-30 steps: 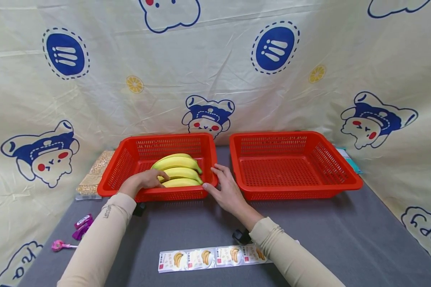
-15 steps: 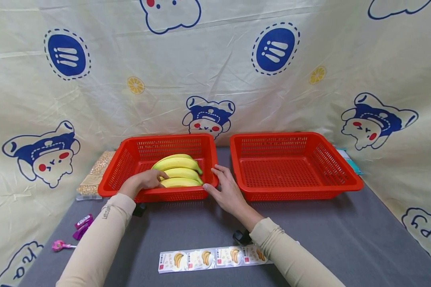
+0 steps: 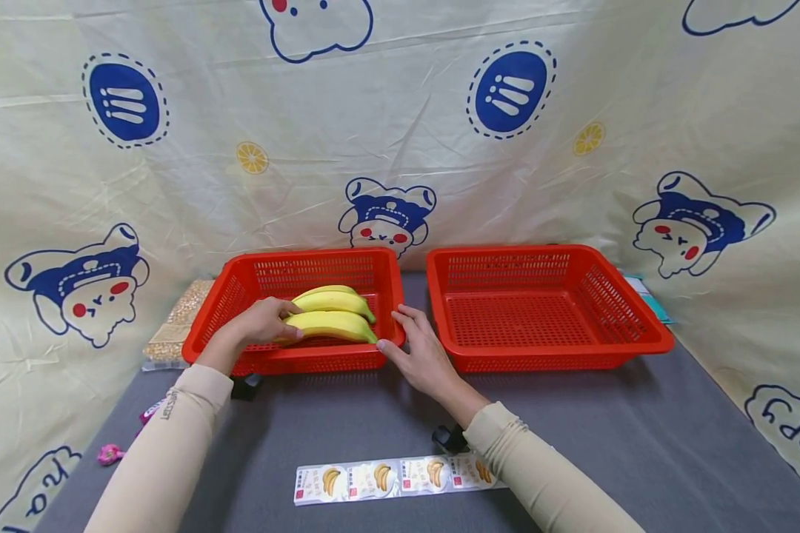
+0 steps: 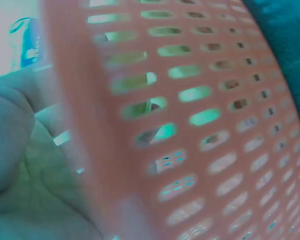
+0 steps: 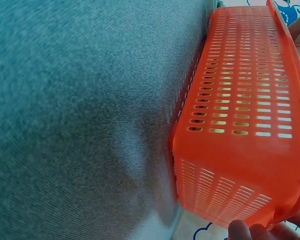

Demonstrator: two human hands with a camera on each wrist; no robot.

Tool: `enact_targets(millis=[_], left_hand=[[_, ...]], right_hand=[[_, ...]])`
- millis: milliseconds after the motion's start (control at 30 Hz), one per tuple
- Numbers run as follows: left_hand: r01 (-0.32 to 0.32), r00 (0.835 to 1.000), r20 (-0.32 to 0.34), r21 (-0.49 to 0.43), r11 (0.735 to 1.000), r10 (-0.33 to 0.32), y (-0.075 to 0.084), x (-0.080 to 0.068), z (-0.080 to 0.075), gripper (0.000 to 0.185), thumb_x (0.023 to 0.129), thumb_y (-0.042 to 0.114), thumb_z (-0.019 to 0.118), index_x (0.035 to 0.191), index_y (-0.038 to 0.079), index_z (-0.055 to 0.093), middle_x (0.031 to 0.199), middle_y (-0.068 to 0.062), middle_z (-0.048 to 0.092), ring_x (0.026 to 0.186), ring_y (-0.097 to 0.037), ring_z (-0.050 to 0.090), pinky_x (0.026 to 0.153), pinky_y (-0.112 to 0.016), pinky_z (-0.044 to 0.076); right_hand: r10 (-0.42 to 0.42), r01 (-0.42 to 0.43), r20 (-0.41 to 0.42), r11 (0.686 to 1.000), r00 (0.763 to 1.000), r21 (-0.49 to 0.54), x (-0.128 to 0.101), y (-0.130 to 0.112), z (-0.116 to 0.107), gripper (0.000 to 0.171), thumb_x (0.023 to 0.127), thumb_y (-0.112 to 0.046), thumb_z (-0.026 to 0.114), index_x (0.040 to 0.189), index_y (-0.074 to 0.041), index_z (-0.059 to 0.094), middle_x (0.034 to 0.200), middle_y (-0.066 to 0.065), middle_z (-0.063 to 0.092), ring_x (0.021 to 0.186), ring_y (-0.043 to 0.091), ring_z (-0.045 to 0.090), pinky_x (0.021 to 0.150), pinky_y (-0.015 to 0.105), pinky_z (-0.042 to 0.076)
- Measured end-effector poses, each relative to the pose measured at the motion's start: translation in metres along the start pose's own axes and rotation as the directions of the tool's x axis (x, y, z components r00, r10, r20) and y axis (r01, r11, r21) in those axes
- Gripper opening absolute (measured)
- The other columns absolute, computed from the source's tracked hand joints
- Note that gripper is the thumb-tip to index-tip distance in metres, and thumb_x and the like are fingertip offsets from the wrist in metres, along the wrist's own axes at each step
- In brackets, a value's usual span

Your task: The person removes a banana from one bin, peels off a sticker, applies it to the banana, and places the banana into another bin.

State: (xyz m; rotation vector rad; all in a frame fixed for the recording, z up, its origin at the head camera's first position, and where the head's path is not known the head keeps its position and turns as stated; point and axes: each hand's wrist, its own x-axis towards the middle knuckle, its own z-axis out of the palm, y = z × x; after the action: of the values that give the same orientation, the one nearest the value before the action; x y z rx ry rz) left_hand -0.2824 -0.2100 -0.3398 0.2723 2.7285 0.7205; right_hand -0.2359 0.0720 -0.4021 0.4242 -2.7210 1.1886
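Observation:
In the head view, several yellow bananas (image 3: 333,324) lie side by side in the left red basket (image 3: 320,360), stems pointing right. My left hand (image 3: 261,323) reaches over the near rim and grips the front banana at its left end, thumb on the near side and fingers behind. The basket wall (image 4: 210,150) hides most of this grip in the left wrist view, where part of the palm (image 4: 45,185) shows. My right hand (image 3: 423,359) holds the basket's near right corner, thumb at the front rim and fingers over the side rim. Its fingertips (image 5: 257,232) show at that corner.
A second red basket (image 3: 507,318) stands close to the right. A strip of banana-print labels (image 3: 393,480) lies in front, partly under the right sleeve. At the left are a bag of pale kernels (image 3: 176,326) and a pink lollipop (image 3: 110,454). A patterned curtain (image 3: 400,133) hangs behind.
My left hand has shifted left and slightly up, and the front banana has moved back, baring basket floor between it and the near rim. The right hand stays at the corner.

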Motion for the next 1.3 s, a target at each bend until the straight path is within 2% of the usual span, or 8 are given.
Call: enact_targets(millis=[167, 400, 600, 700, 833, 933, 1033, 1300], left_hand=[[-0.031, 0.993, -0.113, -0.043, 0.999, 0.026, 0.001, -0.021, -0.009, 0.052, 0.086, 0.023, 0.067, 0.132, 0.004, 0.052, 0.123, -0.02, 0.058, 0.105, -0.029, 0.052, 0.087, -0.04, 0.046], [-0.109, 0.965, -0.248, -0.084, 0.99, 0.086, 0.005, -0.057, -0.01, 0.052, 0.087, 0.021, 0.066, 0.134, 0.008, 0.05, 0.119, -0.016, 0.058, 0.102, -0.029, 0.052, 0.079, -0.032, 0.046], [-0.141, 0.941, -0.323, -0.109, 0.984, 0.1, 0.009, -0.089, 0.009, 0.053, 0.085, 0.024, 0.069, 0.134, 0.012, 0.051, 0.119, -0.013, 0.057, 0.101, -0.027, 0.051, 0.077, -0.03, 0.045], [-0.149, 0.937, -0.336, -0.147, 0.978, 0.093, 0.009, -0.103, 0.022, 0.055, 0.084, 0.028, 0.07, 0.134, 0.014, 0.051, 0.118, -0.011, 0.056, 0.101, -0.024, 0.05, 0.076, -0.029, 0.047], [-0.175, 0.927, -0.361, -0.17, 0.97, 0.104, 0.008, -0.118, 0.045, 0.053, 0.081, 0.026, 0.073, 0.13, 0.017, 0.055, 0.113, -0.006, 0.06, 0.097, -0.02, 0.051, 0.075, -0.026, 0.047], [-0.201, 0.913, -0.385, -0.137, 0.97, 0.135, 0.007, -0.121, 0.066, 0.05, 0.078, 0.02, 0.076, 0.125, 0.017, 0.059, 0.101, -0.001, 0.062, 0.087, -0.014, 0.051, 0.071, -0.023, 0.045], [-0.219, 0.909, -0.382, -0.093, 0.971, 0.168, 0.007, -0.119, 0.087, 0.049, 0.076, 0.017, 0.077, 0.122, 0.015, 0.062, 0.095, 0.003, 0.061, 0.079, -0.008, 0.048, 0.068, -0.022, 0.041], [-0.178, 0.943, -0.295, -0.056, 0.982, 0.154, 0.015, -0.102, 0.126, 0.045, 0.075, 0.018, 0.077, 0.118, 0.017, 0.064, 0.096, 0.006, 0.063, 0.082, -0.007, 0.05, 0.072, -0.026, 0.04]], right_hand=[[0.014, -0.014, 0.014, 1.0, 1.0, -0.007, 0.0, -0.002, -0.001, 0.067, 0.085, -0.037, 0.067, 0.141, -0.013, 0.042, 0.148, 0.003, 0.033, 0.135, 0.024, 0.038, 0.104, 0.043, 0.041], [0.025, -0.024, 0.03, 1.0, 0.999, -0.012, 0.002, -0.002, -0.003, 0.066, 0.085, -0.037, 0.067, 0.141, -0.013, 0.042, 0.149, 0.003, 0.033, 0.134, 0.024, 0.038, 0.104, 0.043, 0.041], [0.026, -0.026, 0.041, 1.0, 0.999, -0.006, 0.002, -0.002, -0.005, 0.067, 0.085, -0.036, 0.068, 0.142, -0.012, 0.041, 0.148, 0.004, 0.033, 0.134, 0.025, 0.038, 0.102, 0.043, 0.043], [0.02, -0.02, 0.046, 1.0, 0.999, -0.005, 0.001, -0.002, -0.006, 0.068, 0.085, -0.035, 0.068, 0.142, -0.012, 0.041, 0.149, 0.004, 0.033, 0.134, 0.025, 0.038, 0.101, 0.043, 0.044], [0.014, -0.014, 0.054, 1.0, 0.998, -0.009, 0.001, -0.003, -0.006, 0.068, 0.085, -0.036, 0.067, 0.142, -0.011, 0.04, 0.149, 0.005, 0.032, 0.135, 0.025, 0.038, 0.102, 0.043, 0.043], [0.017, -0.017, 0.059, 1.0, 0.998, -0.011, 0.002, -0.004, -0.006, 0.068, 0.085, -0.036, 0.067, 0.142, -0.011, 0.04, 0.149, 0.005, 0.032, 0.135, 0.026, 0.038, 0.102, 0.043, 0.043], [0.013, -0.013, 0.058, 1.0, 0.998, -0.01, 0.001, -0.004, -0.007, 0.067, 0.086, -0.034, 0.066, 0.142, -0.01, 0.04, 0.149, 0.006, 0.032, 0.134, 0.027, 0.039, 0.103, 0.044, 0.042], [-0.014, 0.014, 0.057, 1.0, 0.998, -0.001, 0.0, -0.004, -0.007, 0.065, 0.088, -0.033, 0.065, 0.142, -0.007, 0.04, 0.149, 0.007, 0.032, 0.135, 0.028, 0.039, 0.105, 0.047, 0.039]])
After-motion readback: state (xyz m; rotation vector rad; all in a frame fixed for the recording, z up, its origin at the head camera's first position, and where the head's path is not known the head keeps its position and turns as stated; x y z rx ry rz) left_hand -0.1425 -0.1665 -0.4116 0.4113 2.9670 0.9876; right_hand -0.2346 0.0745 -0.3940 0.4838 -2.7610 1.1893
